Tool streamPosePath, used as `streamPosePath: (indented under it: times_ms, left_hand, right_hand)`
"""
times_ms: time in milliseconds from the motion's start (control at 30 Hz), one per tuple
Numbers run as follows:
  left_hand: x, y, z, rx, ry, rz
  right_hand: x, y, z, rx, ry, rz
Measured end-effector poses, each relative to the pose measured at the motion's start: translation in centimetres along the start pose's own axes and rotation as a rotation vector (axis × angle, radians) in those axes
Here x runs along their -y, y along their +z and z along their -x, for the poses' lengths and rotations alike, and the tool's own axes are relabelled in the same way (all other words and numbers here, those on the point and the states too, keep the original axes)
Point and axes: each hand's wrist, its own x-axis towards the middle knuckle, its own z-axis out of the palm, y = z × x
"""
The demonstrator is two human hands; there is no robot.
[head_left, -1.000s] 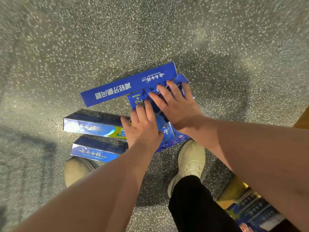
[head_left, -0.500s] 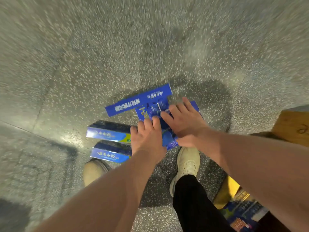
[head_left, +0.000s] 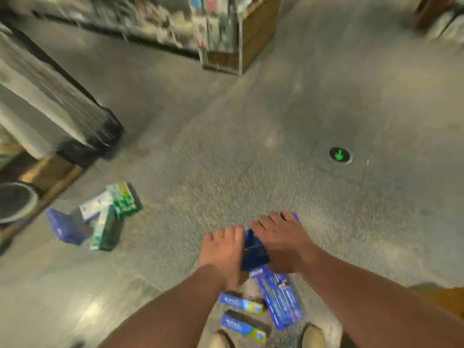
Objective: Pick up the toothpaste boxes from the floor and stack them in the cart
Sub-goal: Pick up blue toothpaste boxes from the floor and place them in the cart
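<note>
A stack of dark blue toothpaste boxes is lifted off the floor, clamped between my left hand on its left end and my right hand on top and right. Below them on the floor lie a long blue box and two smaller blue boxes with yellow-green ends. My shoes show at the bottom edge. No cart shows clearly; an orange-brown edge sits at the lower right.
A second heap of green, white and blue boxes lies on the floor at the left. A wrapped pallet load stands at the left, shelving and a wooden crate at the back. A green arrow marker is set in the floor.
The view has swung up from the floor to the aisle. Both hands have risen with the blue boxes between them, leaving three boxes on the floor.
</note>
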Motion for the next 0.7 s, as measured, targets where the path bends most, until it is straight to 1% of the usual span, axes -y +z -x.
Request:
streamPosePath:
  times_ms: [67, 167, 333, 500, 633, 700]
  left_hand:
    - [1.7, -6.1, 2.7, -0.080, -0.023, -0.043]
    - [3.8, -13.3, 6.8, -0.183, -0.082, -0.061]
    - [5.9, -21.4, 14.7, -0.342, -0.225, -0.122]
    - [8.1, -24.2, 25.6, -0.451, -0.443, -0.141]
    - [10.1, -22.9, 36.6, -0.491, -0.636, -0.131]
    - [11.1, -21.5, 42.5, -0.480, -0.739, -0.142]
  right_hand:
    - [1.2, -6.8, 0.0, -0.052, -0.023, 0.048]
    - [3.0, -15.5, 0.4, -0.155, -0.082, 0.127]
    - [7.0, -26.3, 1.8, -0.316, -0.224, 0.219]
    - [14.5, -33.2, 3.0, -0.408, -0.483, 0.280]
    - [24.0, -35.8, 3.9, -0.477, -0.733, 0.309]
    - [29.8, -36.2, 4.9, -0.506, -0.844, 0.305]
